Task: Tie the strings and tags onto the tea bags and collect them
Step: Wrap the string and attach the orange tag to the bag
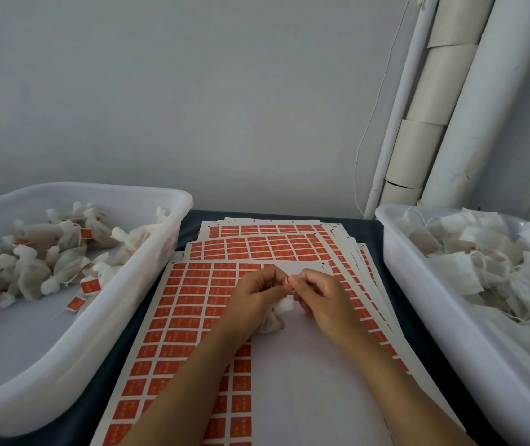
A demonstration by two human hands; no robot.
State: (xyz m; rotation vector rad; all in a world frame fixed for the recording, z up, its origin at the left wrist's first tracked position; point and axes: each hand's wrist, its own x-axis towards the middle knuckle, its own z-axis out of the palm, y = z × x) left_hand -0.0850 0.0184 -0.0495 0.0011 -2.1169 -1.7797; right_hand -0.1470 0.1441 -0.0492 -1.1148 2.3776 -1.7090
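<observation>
1. A small red paper tag (287,280) is pinched between the left hand (255,294) and right hand (321,292)
2. A white gathered tea bag (275,315) is held beneath both hands, above the red tag sheets (186,304)

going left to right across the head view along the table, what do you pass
left bin of tagged tea bags → sheets of red tags → left hand → right hand → right bin of untagged bags
</observation>
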